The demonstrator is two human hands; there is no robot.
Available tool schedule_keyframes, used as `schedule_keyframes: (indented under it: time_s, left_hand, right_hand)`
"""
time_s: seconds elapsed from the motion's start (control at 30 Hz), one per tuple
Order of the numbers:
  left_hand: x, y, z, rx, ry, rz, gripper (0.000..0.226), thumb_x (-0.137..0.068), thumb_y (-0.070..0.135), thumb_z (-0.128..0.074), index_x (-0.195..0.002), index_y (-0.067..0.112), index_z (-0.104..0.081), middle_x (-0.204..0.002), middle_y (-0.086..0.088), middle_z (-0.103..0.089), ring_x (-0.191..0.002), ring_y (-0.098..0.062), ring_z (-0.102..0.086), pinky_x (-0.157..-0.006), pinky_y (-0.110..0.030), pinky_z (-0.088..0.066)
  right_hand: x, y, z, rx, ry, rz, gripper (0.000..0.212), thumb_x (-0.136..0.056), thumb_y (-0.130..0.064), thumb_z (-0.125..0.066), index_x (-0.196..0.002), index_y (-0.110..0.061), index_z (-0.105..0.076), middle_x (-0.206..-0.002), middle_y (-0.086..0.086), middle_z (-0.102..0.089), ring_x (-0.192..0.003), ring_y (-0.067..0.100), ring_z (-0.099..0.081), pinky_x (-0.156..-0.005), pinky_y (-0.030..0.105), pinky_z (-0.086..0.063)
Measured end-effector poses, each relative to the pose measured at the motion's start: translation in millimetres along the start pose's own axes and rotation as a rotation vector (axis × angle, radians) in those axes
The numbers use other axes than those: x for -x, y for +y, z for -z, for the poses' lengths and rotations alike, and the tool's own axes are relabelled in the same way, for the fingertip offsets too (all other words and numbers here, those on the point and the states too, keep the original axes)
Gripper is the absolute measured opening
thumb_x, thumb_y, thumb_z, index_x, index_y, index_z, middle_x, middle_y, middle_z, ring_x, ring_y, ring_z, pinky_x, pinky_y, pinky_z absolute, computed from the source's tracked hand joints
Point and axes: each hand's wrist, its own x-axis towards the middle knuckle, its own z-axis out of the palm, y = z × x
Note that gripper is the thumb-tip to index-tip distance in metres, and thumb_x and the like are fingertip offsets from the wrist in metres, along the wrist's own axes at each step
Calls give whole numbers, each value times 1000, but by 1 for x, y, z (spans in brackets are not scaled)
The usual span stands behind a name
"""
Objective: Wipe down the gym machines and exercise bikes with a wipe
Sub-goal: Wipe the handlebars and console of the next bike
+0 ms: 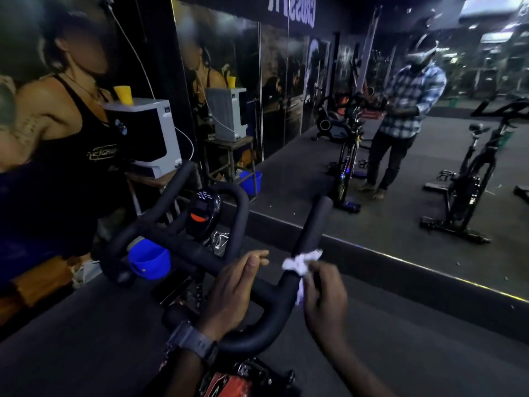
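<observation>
View from a head-worn camera in a dim gym, looking down at an exercise bike's black padded handlebar (200, 253) that fills the lower middle of the frame. At far left, a wall poster of an athlete; just right of it, a white water dispenser (148, 133) on a stand with a yellow cup (123, 94) on top. Lower down, a blue cup holder (148, 260) hangs from the left side of the bar, and a small round console (203, 214) sits at the bar's centre. Moving right, the left hand (232, 293), with a watch (194, 342) on its wrist, rests over the bar's middle section, fingers curled loosely around the padding to steady it. Just right of that, the right hand (325, 293) grips the upright right horn of the bar with a crumpled white wipe (300, 265) wrapped around the horn under its fingers. The wipe looks thin, soft and light, likely to bunch or tear if dragged hard; it seems best kept pinched around the tube and slid along it. The foam looks stiff yet slightly grippy. Behind, a wall mirror (400, 138) reflects the person and other bikes.
</observation>
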Motion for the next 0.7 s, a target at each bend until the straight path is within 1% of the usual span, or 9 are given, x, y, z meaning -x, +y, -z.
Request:
schedule_keyframes:
  time_s: [0.1,0.17,0.23,0.3,0.4,0.5,0.6,0.67,0.7]
  left_hand:
    - [-1,-1,-2,-26,-18,-9,80,-84,85,-19,-118,29,-65,-107,14,-73,-112,0,-61,-101,-21,-39]
    - [-1,-1,-2,-36,-14,-10,78,-85,84,-18,-118,31,-65,-107,16,-72,-113,-2,-61,-103,-28,-40]
    - [-2,-2,-2,-33,-6,-12,76,-86,83,-18,-118,32,-64,-107,17,-72,-113,-2,-61,-104,-32,-41]
    - [-2,-3,-2,-29,5,-17,76,-86,83,-18,-118,32,-64,-107,18,-72,-113,-2,-61,-104,-31,-40]
    - [-1,-2,-1,-26,7,-26,76,-87,83,-18,-117,31,-65,-106,17,-73,-112,-3,-62,-103,-31,-41]
    - [0,-1,-1,-28,-7,-16,75,-87,82,-18,-116,32,-65,-105,13,-73,-110,-3,-63,-101,-30,-42]
    - [1,0,-1,-37,-7,-13,77,-87,81,-17,-116,29,-66,-105,12,-73,-110,-3,-62,-101,-27,-42]
    - [0,1,-2,-32,-4,-7,77,-86,83,-17,-115,30,-66,-104,11,-73,-109,-1,-62,-99,-21,-41]
    - [0,2,-2,-25,3,-10,77,-86,83,-17,-114,31,-66,-103,11,-74,-108,0,-62,-97,-18,-41]
  right_hand:
    - [-81,9,-17,-16,234,-294,17,-94,-12,-54,-105,-19,-65,-102,-3,-64,-96,14,-59,-83,22,-39]
    - [-109,21,-20,-132,291,-477,19,-93,-13,-52,-107,-18,-63,-108,2,-67,-102,20,-62,-91,31,-46]
    - [-86,22,-28,-154,269,-519,16,-96,-14,-50,-106,-19,-61,-109,3,-68,-102,22,-63,-94,43,-49]
    - [-29,10,-35,-359,221,-616,14,-100,-13,-51,-106,-17,-62,-108,0,-69,-101,19,-63,-92,41,-51]
    - [33,-14,-28,-751,56,-877,13,-98,-9,-55,-92,-13,-65,-88,1,-69,-79,15,-60,-69,28,-50]
    - [-17,-5,-24,-1085,-66,-1066,19,-93,-21,-57,-79,-18,-69,-78,2,-64,-59,9,-58,-53,21,-48]
    - [-53,0,-16,-1184,-71,-1058,32,-103,-22,-43,-122,-20,-68,-97,-9,-71,-70,1,-63,-56,16,-51]
    - [-31,-10,-3,-1083,-171,-1097,39,-105,-21,-37,-140,-11,-52,-79,-10,-67,-59,3,-61,-46,16,-48]
    - [-15,-22,1,-1022,-234,-1132,42,-105,-18,-35,-143,-3,-46,-78,-6,-69,-63,7,-65,-49,19,-52]
